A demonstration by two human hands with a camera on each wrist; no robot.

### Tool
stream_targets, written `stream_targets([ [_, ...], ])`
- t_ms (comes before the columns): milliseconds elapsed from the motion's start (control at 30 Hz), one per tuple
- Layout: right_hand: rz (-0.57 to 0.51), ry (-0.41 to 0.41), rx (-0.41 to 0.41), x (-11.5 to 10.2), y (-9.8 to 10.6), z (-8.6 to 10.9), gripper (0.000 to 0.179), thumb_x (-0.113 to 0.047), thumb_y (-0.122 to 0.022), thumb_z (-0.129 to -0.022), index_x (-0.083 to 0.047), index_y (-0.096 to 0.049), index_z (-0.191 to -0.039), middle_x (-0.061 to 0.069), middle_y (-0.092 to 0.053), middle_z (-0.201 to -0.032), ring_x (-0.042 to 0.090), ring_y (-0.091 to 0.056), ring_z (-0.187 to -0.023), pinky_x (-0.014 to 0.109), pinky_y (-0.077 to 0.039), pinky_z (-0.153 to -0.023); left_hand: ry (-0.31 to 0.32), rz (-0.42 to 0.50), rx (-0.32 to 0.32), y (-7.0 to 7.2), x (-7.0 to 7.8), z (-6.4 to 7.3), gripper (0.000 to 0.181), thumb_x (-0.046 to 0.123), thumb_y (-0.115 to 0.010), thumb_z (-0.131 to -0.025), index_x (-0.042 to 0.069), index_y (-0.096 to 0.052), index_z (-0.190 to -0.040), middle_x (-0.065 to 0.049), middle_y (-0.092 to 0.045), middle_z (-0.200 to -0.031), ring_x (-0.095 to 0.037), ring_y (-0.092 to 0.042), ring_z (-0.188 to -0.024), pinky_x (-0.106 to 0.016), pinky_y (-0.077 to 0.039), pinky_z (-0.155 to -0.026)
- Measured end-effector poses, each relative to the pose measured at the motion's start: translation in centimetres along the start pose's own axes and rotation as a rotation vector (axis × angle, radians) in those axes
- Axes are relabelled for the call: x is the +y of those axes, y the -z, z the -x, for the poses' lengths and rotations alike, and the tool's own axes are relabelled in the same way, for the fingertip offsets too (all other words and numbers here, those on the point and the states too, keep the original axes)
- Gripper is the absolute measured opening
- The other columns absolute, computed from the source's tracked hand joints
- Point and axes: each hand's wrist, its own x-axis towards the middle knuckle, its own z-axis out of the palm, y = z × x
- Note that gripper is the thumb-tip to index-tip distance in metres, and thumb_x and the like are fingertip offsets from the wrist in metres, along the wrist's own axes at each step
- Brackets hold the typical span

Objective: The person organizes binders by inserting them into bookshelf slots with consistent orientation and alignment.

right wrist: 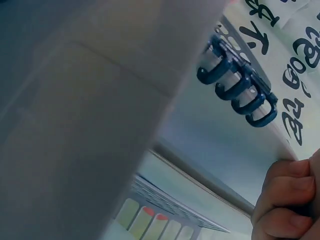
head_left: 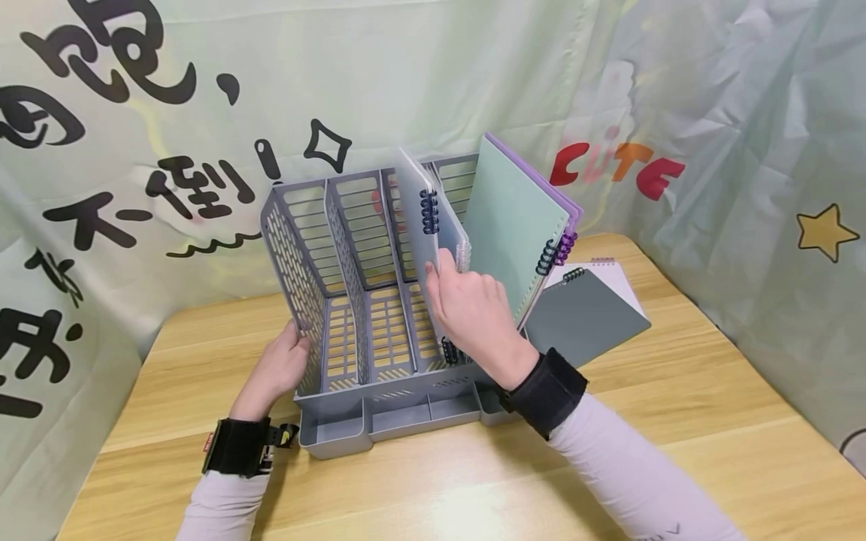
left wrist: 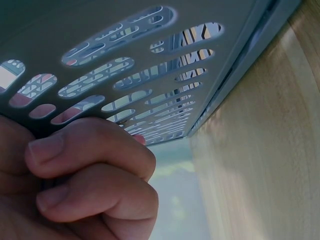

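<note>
A grey desktop file organizer (head_left: 399, 391) with upright dividers stands on the table. My left hand (head_left: 280, 368) grips the front edge of its perforated left side wall (left wrist: 145, 75); in the left wrist view two fingers are curled against the wall. With its fingers curled, my right hand (head_left: 476, 312) holds the front edge of a pale spiral notebook (head_left: 418, 203) with dark blue rings, upright in a middle slot. Just right of it is another notebook with clear rings (head_left: 463, 255). Farther right, a mint-green notebook (head_left: 510, 218) and a purple notebook (head_left: 534, 176) stand tilted in the organizer.
A dark grey-green notebook (head_left: 588, 319) lies on the table right of the organizer, over a white-paged notebook (head_left: 619, 278). Small open trays (head_left: 338, 428) run along the organizer's front. A printed cloth (head_left: 433, 75) hangs behind the wooden table (head_left: 704, 421).
</note>
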Motion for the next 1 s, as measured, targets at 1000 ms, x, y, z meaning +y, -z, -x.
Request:
stream_targets([
  [1000,0.025,-0.052,-0.073,-0.8,-1.5,1.4,0.022,-0.016,-0.049,-0.114,-0.004,-0.048,-0.095,-0.003,-0.031,-0.053,0.024,-0.049,-0.04,0.036,-0.036,-0.037,-0.007,-0.009,0.011,-0.2,0.0,-0.1,0.063,0.018,-0.025,-0.113,-0.006,-0.012,-0.169,-0.04,-0.027,-0.168,-0.062,-0.034,-0.152,-0.073,-0.036,-0.12],
])
